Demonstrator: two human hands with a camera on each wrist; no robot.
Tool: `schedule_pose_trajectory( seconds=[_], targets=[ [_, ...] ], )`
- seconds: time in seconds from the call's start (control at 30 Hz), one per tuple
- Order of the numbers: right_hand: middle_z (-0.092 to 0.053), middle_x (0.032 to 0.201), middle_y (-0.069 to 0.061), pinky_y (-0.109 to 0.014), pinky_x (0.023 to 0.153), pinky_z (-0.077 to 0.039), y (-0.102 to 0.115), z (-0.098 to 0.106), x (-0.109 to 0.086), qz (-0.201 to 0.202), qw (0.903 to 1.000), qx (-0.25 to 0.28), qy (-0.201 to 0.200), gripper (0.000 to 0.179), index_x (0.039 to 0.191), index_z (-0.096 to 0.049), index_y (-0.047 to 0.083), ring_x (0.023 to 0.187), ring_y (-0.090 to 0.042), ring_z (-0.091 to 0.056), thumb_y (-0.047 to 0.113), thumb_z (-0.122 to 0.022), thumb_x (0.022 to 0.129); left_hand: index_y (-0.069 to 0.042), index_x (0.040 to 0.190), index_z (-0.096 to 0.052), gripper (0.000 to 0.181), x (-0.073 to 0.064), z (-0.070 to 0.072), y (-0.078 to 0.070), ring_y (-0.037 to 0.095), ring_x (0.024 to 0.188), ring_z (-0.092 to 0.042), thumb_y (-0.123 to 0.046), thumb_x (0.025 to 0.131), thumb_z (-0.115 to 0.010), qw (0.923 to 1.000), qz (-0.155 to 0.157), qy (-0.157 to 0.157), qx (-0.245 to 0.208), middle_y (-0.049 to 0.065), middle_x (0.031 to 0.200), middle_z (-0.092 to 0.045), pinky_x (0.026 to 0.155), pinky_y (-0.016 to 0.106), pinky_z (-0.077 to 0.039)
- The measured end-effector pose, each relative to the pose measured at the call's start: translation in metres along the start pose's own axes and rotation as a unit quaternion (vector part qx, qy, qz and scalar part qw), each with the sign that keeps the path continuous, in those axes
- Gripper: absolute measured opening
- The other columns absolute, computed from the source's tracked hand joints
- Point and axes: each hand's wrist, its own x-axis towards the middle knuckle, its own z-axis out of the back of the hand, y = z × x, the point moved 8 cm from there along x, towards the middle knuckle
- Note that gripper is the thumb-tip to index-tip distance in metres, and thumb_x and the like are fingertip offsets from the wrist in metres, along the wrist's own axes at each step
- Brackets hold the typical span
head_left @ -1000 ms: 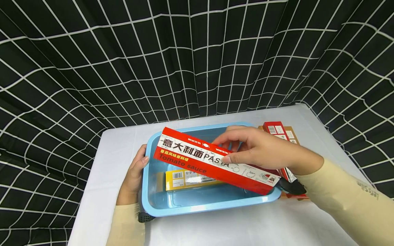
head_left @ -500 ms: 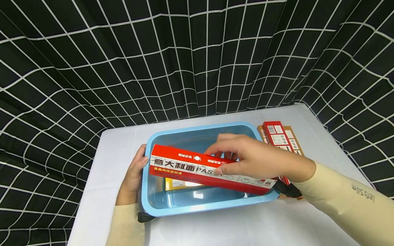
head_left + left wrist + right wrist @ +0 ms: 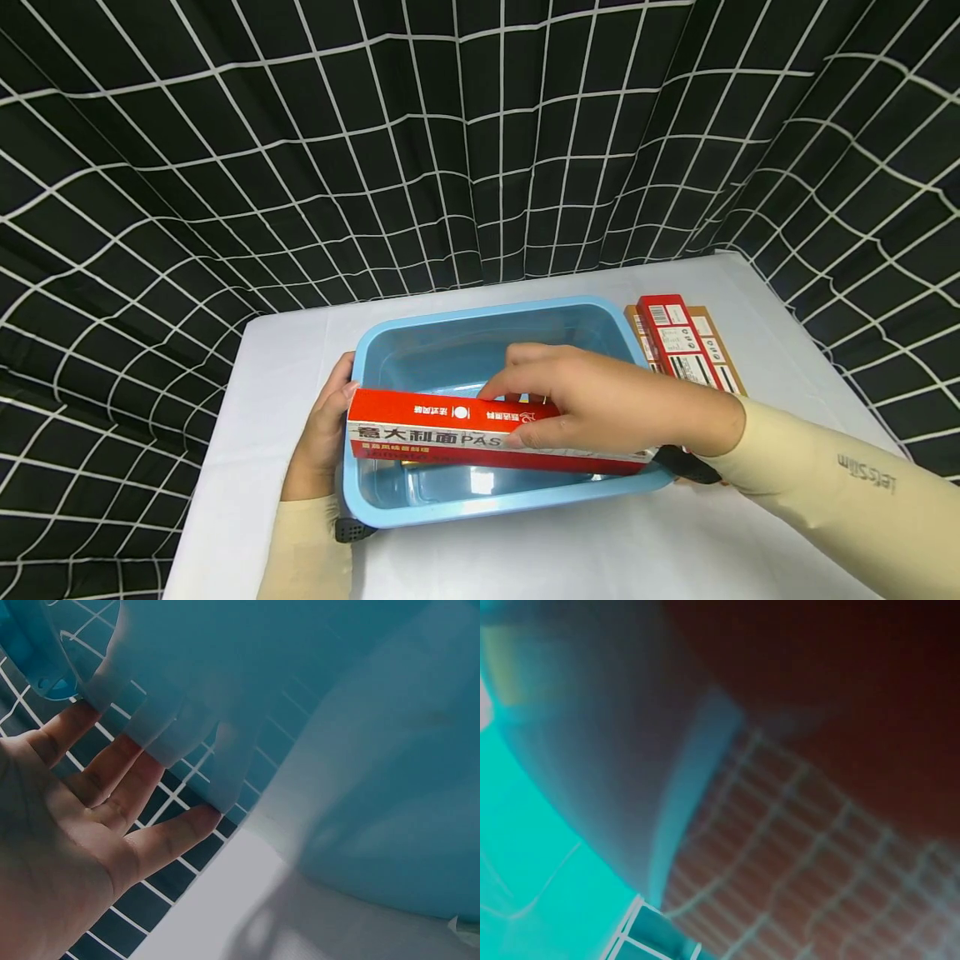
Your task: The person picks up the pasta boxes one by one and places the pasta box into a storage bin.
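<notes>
My right hand (image 3: 562, 400) grips a long red and white pasta box (image 3: 427, 412), thumb on the printed front and fingers over the top face. The box lies slantwise over the light blue plastic basin (image 3: 480, 508), its left end at the left rim and its right end low near the right wall. My left hand (image 3: 327, 425) holds the basin's left rim, thumb at the edge; in the left wrist view its fingers (image 3: 172, 840) touch the outer wall. Mostly hidden under the pasta box, a yellow box (image 3: 408, 463) lies in the basin. The right wrist view is dark and blurred.
Right of the basin, a red box (image 3: 675, 329) lies on a brown box (image 3: 716, 342), partly behind my right arm. A white cloth (image 3: 570, 550) covers the table. Black curtains with a white grid (image 3: 420, 150) surround it at the back and sides.
My right hand has lowered the pasta box and shifted it left, levelling it and tipping its front face downward, so it hides more of the yellow box. My left hand stays at the rim.
</notes>
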Motion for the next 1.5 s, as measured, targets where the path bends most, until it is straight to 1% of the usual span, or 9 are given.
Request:
schedule_pose_trajectory(
  seconds=[0.2, 0.43, 0.63, 0.83, 1.03, 1.23, 1.5],
  targets=[
    [-0.061, 0.112, 0.015, -0.029, 0.082, -0.059, 0.003, -0.005, 0.004, 0.003, 0.9997, -0.021, 0.013, 0.042, 0.136, -0.076, 0.022, 0.109, -0.008, -0.059, 0.02, -0.087, 0.096, -0.011, 0.15, -0.053, 0.053, -0.002, 0.001, 0.0, 0.038, 0.12, -0.061, -0.028, 0.1, -0.046, 0.9998, 0.015, -0.012, 0.007, 0.017, 0.141, -0.06, 0.094, 0.047, -0.059],
    [-0.062, 0.114, 0.011, -0.028, 0.081, -0.059, 0.006, -0.008, 0.008, 0.02, 0.9991, -0.034, 0.019, 0.042, 0.136, -0.076, 0.02, 0.107, -0.009, -0.059, 0.018, -0.086, 0.096, -0.012, 0.148, -0.053, 0.051, -0.002, 0.0, -0.002, 0.037, 0.115, -0.063, -0.029, 0.101, -0.045, 0.9999, 0.014, -0.007, -0.005, 0.019, 0.136, -0.062, 0.092, 0.047, -0.06],
    [-0.062, 0.114, 0.011, -0.027, 0.081, -0.058, 0.007, -0.008, 0.007, 0.019, 0.9987, -0.043, 0.021, 0.042, 0.137, -0.075, 0.019, 0.107, -0.008, -0.059, 0.019, -0.086, 0.096, -0.012, 0.15, -0.052, 0.053, -0.002, 0.0, -0.001, 0.038, 0.117, -0.062, -0.03, 0.101, -0.046, 0.9998, 0.016, -0.009, -0.004, 0.019, 0.139, -0.06, 0.092, 0.048, -0.06],
    [-0.061, 0.112, 0.009, -0.023, 0.08, -0.057, 0.009, -0.014, 0.006, 0.015, 0.9965, -0.072, 0.041, 0.044, 0.139, -0.074, 0.017, 0.105, -0.01, -0.059, 0.022, -0.087, 0.096, -0.013, 0.15, -0.053, 0.052, 0.0, 0.0, -0.001, 0.038, 0.115, -0.065, -0.031, 0.103, -0.045, 0.9997, 0.018, -0.003, -0.015, 0.02, 0.139, -0.06, 0.089, 0.05, -0.061],
    [-0.06, 0.11, 0.01, -0.025, 0.082, -0.056, 0.009, -0.022, 0.004, 0.011, 0.9939, -0.092, 0.06, 0.041, 0.137, -0.075, 0.018, 0.102, -0.008, -0.06, 0.024, -0.086, 0.097, -0.01, 0.151, -0.052, 0.053, 0.001, -0.001, -0.001, 0.04, 0.118, -0.062, -0.032, 0.103, -0.044, 0.9997, 0.016, -0.001, -0.02, 0.021, 0.14, -0.059, 0.091, 0.051, -0.06],
    [-0.061, 0.109, 0.01, -0.025, 0.081, -0.056, 0.01, -0.024, 0.002, 0.013, 0.9933, -0.097, 0.061, 0.04, 0.136, -0.075, 0.018, 0.101, -0.008, -0.06, 0.024, -0.086, 0.097, -0.007, 0.15, -0.051, 0.053, 0.0, -0.001, 0.0, 0.039, 0.118, -0.059, -0.031, 0.103, -0.044, 0.9996, 0.018, 0.0, -0.024, 0.022, 0.139, -0.058, 0.092, 0.051, -0.059],
    [-0.062, 0.109, 0.009, -0.024, 0.082, -0.055, 0.009, -0.029, 0.002, 0.013, 0.9923, -0.104, 0.066, 0.042, 0.135, -0.075, 0.017, 0.1, -0.007, -0.059, 0.023, -0.087, 0.096, -0.009, 0.151, -0.052, 0.055, 0.0, 0.0, 0.002, 0.043, 0.121, -0.058, -0.033, 0.102, -0.045, 0.9997, 0.022, -0.008, -0.011, 0.02, 0.142, -0.058, 0.093, 0.054, -0.059]
  ],
)
